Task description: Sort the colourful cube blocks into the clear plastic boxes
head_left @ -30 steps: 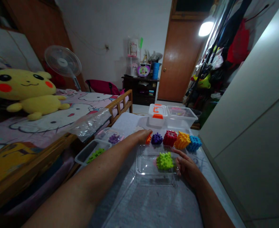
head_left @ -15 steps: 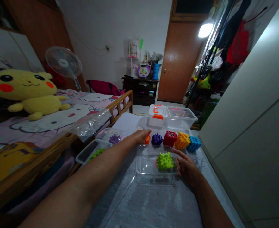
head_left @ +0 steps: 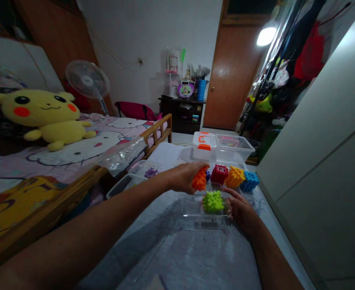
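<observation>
My left hand is closed around an orange knobbly building-block cube, held just above the far left part of a clear plastic box. Inside that box, toward its right end, lies a lime-green block cube. My right hand grips the box's right end, with the fingers along its far rim. Behind the box stand a red cube, a yellow-orange cube and a blue cube in a row. A dark purple cube is mostly hidden behind the orange one.
A lidded box with orange clips and an open clear bin stand at the far end. To the left, another clear container sits partly behind my left arm, near a purple piece. A bed rail borders the left side.
My left hand has lifted the orange cube from the left end of the row and carried it right and nearer, toward the clear box. The right hand stays at the box.
</observation>
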The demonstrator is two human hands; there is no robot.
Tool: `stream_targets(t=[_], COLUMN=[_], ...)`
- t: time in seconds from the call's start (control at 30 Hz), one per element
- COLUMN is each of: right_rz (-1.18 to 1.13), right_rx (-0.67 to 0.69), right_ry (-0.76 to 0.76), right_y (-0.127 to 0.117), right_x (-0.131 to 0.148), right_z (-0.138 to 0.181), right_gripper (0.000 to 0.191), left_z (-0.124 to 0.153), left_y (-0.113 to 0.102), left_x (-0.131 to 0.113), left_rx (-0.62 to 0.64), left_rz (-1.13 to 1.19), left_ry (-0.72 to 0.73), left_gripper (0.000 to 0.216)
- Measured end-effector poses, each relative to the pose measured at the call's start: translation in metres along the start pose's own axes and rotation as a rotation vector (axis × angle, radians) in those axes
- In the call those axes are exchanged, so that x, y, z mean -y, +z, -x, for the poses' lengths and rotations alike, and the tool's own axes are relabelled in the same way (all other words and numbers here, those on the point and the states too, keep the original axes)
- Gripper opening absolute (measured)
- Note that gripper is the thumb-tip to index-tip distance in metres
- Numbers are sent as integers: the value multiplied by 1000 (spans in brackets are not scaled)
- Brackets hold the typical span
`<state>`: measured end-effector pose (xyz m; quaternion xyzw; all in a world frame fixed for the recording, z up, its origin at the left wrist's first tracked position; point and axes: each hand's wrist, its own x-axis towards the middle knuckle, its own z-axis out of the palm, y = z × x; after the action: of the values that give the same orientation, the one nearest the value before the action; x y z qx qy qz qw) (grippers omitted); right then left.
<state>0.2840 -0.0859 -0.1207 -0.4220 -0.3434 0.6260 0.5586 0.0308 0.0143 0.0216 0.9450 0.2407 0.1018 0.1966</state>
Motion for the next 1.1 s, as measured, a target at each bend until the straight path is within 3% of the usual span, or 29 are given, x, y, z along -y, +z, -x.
stream_targets(t=[0.1,0.27,0.43,0.6,0.87,1.0,1.1], right_rz=[16,12,-25,-18,13,14,12], right_rx=[2,1,12,3,-11,1,7], right_ry=[-5,-12,-5,9,19,27,26], right_y=[0,1,4,3,3,3,1], right_x=[-1,-2,1,2,2,3,2], right_z=[0,0,1,1,2,2,2], right_gripper=[49,48,48,50,50,50,49], left_z=[12,14,8,2,4,5,15], left_y=[17,34,52,65,56,41,22], left_x=[-14,-12,-3,-1,-8,-16,-28], left_rx=[137,276,311,297,348,369,341], left_rz=[-25,-135,-215,-206,-252,-214,-220], left_ry=[20,-84,-82,-96,-132,-159,-208], left_gripper=[88,78,54,58,80,89,81])
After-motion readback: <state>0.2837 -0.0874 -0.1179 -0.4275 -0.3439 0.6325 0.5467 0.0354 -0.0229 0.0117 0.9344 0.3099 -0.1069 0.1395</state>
